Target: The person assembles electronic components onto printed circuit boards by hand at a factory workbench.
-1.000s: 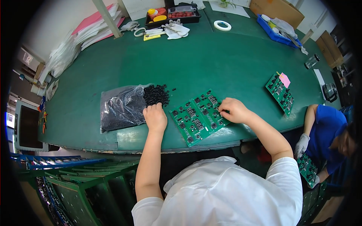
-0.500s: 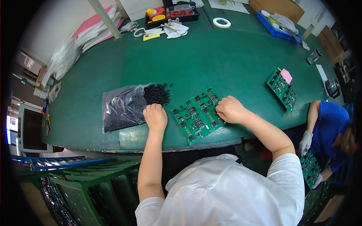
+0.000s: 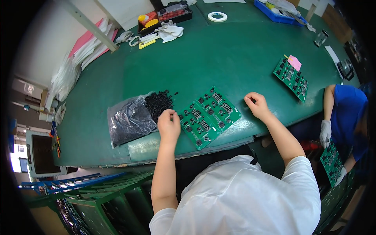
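A green circuit board [image 3: 211,117] with digit displays and several black buttons lies near the table's front edge. At its left edge my left hand [image 3: 169,125] is closed, the fingertips hidden, so what they hold cannot be made out. Just beyond that hand is a heap of small black caps [image 3: 158,105], spilling from a clear plastic bag [image 3: 129,121] of dark pieces. My right hand [image 3: 257,105] is over the table to the right of the board, apart from it. Its fingers are curled, thumb against forefinger; anything between them is too small to see.
Another circuit board [image 3: 291,79] with a pink note lies at the right. Farther back are a tape roll [image 3: 217,17], white gloves [image 3: 170,32], a black tray [image 3: 175,15] and a blue bin [image 3: 280,13]. A gloved co-worker [image 3: 344,117] holds a board at right. Green racks [image 3: 90,207] stand lower left.
My right hand has lifted off the board and moved right, uncovering a display there. My left hand has shifted from the black caps toward the board's left edge. The whole view has tilted slightly.
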Motion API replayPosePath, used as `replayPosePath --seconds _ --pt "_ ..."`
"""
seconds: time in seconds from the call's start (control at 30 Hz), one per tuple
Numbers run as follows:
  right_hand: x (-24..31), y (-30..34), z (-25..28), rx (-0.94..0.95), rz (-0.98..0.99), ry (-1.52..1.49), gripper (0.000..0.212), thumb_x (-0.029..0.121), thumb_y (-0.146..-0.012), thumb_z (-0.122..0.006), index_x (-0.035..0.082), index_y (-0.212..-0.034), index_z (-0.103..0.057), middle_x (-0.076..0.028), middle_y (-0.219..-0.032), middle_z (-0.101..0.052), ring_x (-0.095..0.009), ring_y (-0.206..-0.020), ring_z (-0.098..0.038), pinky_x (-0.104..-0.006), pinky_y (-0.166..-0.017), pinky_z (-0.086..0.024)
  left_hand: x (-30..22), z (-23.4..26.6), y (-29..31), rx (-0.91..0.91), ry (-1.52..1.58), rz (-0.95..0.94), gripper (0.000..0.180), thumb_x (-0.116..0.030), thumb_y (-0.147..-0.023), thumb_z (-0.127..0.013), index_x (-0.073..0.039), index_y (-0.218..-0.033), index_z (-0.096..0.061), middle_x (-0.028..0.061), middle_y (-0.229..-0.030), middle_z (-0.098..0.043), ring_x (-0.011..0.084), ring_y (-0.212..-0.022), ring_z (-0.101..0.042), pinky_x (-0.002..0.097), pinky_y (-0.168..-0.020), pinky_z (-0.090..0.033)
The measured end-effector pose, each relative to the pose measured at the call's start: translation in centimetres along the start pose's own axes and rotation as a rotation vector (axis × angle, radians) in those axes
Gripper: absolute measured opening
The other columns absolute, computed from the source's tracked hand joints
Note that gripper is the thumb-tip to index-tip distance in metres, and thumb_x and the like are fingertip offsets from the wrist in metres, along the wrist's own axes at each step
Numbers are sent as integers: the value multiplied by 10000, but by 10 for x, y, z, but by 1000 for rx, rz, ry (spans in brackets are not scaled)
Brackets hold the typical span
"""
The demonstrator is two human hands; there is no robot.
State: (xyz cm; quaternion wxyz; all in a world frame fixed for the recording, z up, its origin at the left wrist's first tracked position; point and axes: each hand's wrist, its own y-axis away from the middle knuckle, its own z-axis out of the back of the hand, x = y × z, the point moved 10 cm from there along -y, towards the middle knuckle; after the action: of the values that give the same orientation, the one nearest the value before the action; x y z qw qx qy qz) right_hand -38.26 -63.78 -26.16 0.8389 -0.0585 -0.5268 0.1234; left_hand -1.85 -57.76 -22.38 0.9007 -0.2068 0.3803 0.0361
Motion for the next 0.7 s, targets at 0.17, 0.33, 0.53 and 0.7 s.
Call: replayPosePath --seconds 0.17,0.33,0.53,0.7 --pt "-15 18 5 -75 -2 -19 88 86 -847 -621 5 -811 -626 -49 -729 -576 -118 -609 -519 -261 -554 -415 -128 -62 28 244 131 -432 148 -30 -770 -629 -53 -913 -663 105 -858 -665 299 -818 -627 423 -766 -458" --pt "-2 17 3 -68 22 -1 84 80 -845 -619 7 -805 -621 -62 -719 -562 -150 -606 -524 -276 -550 -419 -165 -107 47 384 110 -411 101 -48 -732 -666 -66 -832 -664 72 -850 -670 250 -870 -626 414 -888 -415" --pt "-1 20 3 -65 50 -13 91 85 -840 -623 7 -793 -617 -66 -709 -556 -162 -600 -520 -291 -542 -414 -164 -125 61 373 -111 -486 87 -78 -708 -691 -94 -779 -643 26 -865 -639 221 -967 -579 500 -991 -326" --pt "-7 22 8 -77 50 26 96 110 -829 -622 23 -787 -617 -89 -701 -568 -207 -623 -552 -325 -559 -433 -163 -129 66 404 -104 -525 98 -100 -720 -691 -106 -803 -641 29 -894 -636 229 -954 -580 494 -993 -323"
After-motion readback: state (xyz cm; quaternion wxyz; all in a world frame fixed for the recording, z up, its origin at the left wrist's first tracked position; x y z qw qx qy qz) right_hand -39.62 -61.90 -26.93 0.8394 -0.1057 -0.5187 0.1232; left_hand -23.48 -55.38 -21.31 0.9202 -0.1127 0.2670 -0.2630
